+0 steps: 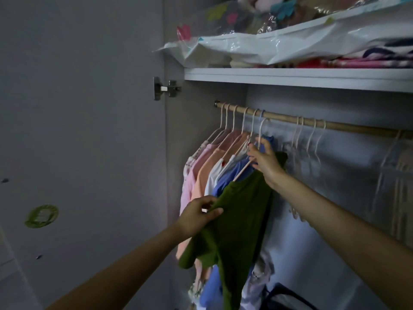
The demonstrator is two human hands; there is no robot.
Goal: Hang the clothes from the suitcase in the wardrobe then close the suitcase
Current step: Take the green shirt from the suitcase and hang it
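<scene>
You see an olive-green garment (237, 220), beside it blue (225, 177), white (212, 175), peach (201, 177) and pink (190, 186) garments, on a pale wooden rail (335, 125).

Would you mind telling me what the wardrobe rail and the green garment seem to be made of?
The rail looks like bare, pale wood: tan, matte, round.

The green garment looks like a soft matte fabric, perhaps cotton knit; it drapes and bunches where the left hand pinches it.
</scene>
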